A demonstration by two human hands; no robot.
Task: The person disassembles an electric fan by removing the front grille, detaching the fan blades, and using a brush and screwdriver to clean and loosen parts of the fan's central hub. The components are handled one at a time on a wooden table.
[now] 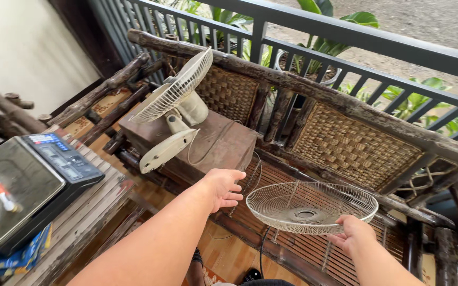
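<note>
Grille (311, 206) and fan (173, 106) sit on the same wooden bench (345, 106), the round wire grille lying flat, dished side up, on the slatted seat at the person's right, the fan tipped over on a brown box (223, 145) further off and to the left. The right hand (353, 235) grasps the grille by its near rim, fingers curled under the wire edge, thumb side on top, the forearm coming in from the lower right. The grille's centre ring lies just beyond that hand, away from the body.

The left hand (222, 188) is released, holding nothing, palm down with fingers loosely bent, stretched out over the front edge of the bench. It hovers between grille and fan: the grille's left rim is just beside its fingertips to the right, while the fan's pale oval base lies near, up and to the left, its head tilted back with its own grille facing up-left. A thin cord (208, 153) trails from the fan across the box toward the seat.

At the far left, apart from both hands, a digital scale (33, 180) rests on a slatted table (96, 196).
</note>
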